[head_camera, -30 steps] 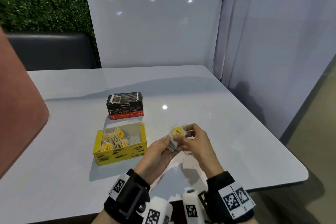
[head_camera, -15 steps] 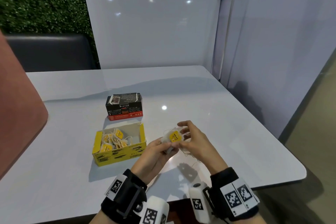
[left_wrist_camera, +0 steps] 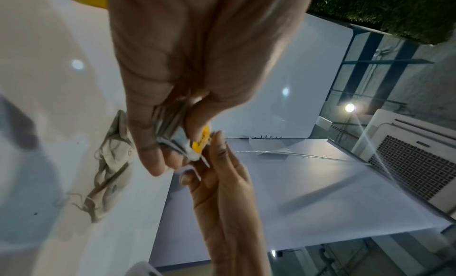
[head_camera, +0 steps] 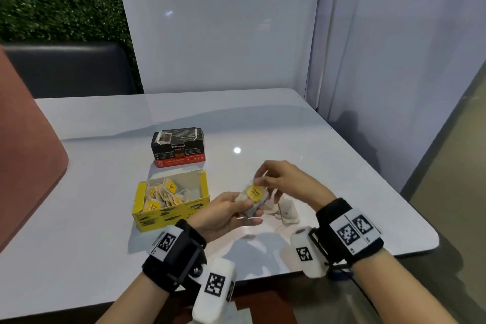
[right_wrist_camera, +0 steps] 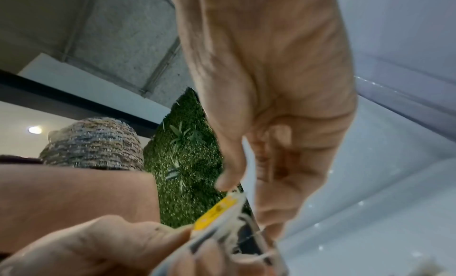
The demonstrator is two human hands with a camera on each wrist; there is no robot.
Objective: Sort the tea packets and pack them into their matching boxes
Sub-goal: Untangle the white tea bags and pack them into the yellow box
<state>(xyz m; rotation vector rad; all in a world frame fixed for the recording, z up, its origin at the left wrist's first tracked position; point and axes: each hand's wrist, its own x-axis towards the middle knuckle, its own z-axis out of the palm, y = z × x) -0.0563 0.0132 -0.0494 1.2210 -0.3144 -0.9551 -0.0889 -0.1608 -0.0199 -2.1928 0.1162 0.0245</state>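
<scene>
An open box point(head_camera: 171, 202) is set on the desk point(head_camera: 289, 134) at lower left of centre in the head view, with tea bags point(head_camera: 163, 193) lying inside it. A closed box point(head_camera: 177, 147) is placed just behind it, higher in the frame. To the right of the open box, a stack of tea bags point(head_camera: 252, 198) is held above the desk between the left hand point(head_camera: 223, 214) and the right hand point(head_camera: 286, 181). More loose tea bags point(head_camera: 285, 212) are left on the desk just beneath the right hand.
</scene>
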